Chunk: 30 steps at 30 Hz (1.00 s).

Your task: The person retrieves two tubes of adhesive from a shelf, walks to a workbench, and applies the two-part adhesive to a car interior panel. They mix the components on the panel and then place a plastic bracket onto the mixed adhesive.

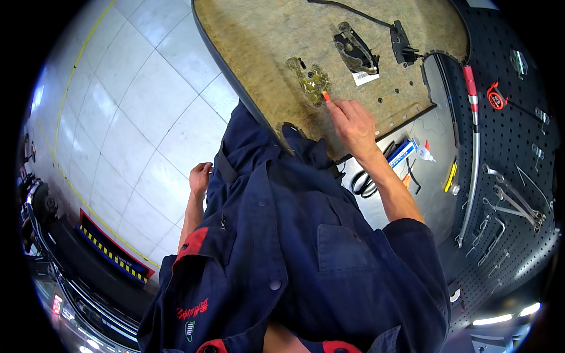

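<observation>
Right hand (351,125): fingers pinched on a small orange piece (325,95) — pressed to the fibrous tan panel (259,41) on the bench.
Left hand (200,176): loosely curled, empty, at the hip.
Pegboard (518,153): metal wrenches — hung.

a small white rectangular label (366,77) with dark bar lines sits in the upper middle of the frame, stuck on the tan panel (259,41) just below a dark cut-out. right of centre, a long flat box (402,153) in blue and white lies on the grey counter (432,200), with a small white glue bottle (425,153) with a red tip just beside it. at the lower left edge, a small red-lit screen (57,304) glows, too blurred to tell more.
</observation>
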Each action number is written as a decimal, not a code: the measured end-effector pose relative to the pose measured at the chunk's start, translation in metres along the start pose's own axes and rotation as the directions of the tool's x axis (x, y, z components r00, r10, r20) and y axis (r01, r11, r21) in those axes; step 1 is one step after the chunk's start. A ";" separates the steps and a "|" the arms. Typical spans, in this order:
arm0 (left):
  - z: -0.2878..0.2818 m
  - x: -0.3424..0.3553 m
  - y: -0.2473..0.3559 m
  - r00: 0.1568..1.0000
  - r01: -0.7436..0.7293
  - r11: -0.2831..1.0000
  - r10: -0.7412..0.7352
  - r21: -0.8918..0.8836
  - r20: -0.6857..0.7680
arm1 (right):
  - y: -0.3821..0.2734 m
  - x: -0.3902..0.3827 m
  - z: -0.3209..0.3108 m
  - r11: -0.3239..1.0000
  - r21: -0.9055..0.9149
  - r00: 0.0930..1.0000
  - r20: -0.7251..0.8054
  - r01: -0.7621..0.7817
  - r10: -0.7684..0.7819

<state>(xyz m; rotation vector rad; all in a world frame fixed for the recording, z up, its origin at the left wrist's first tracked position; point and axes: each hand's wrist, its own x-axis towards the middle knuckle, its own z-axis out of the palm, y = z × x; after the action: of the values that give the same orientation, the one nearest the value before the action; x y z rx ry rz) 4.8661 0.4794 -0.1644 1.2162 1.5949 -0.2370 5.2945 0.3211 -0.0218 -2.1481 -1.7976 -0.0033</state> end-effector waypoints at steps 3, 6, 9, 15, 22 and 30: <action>-0.002 0.000 0.005 1.000 0.023 0.999 -0.023 -0.024 0.005 | 0.003 0.004 -0.007 0.992 0.121 0.999 -0.013 -0.046 0.047; -0.003 0.004 0.003 0.999 0.034 0.997 -0.033 -0.068 0.016 | 0.018 0.019 -0.007 0.909 0.333 0.968 0.098 -0.251 0.231; -0.001 0.002 0.007 0.999 0.033 0.997 -0.032 -0.075 0.018 | 0.035 0.041 -0.008 0.822 0.368 0.899 0.231 -0.435 0.373; -0.001 -0.006 0.004 1.000 0.024 0.999 -0.025 -0.048 -0.013 | 0.040 0.067 -0.006 0.903 0.324 0.959 0.116 -0.282 0.258; -0.001 -0.010 0.002 0.998 0.058 0.998 -0.058 -0.016 -0.012 | 0.033 0.060 0.001 0.958 0.255 0.981 -0.105 -0.132 0.163; 0.000 0.000 0.003 1.000 -0.003 1.000 0.003 0.012 0.009 | 0.007 0.004 0.003 0.997 0.045 0.998 -0.030 0.060 -0.059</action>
<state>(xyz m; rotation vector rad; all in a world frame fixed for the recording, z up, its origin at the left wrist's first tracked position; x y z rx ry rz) 4.8685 0.4810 -0.1634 1.2254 1.5858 -0.2503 5.3015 0.3244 -0.0256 -2.0517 -1.8272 -0.0067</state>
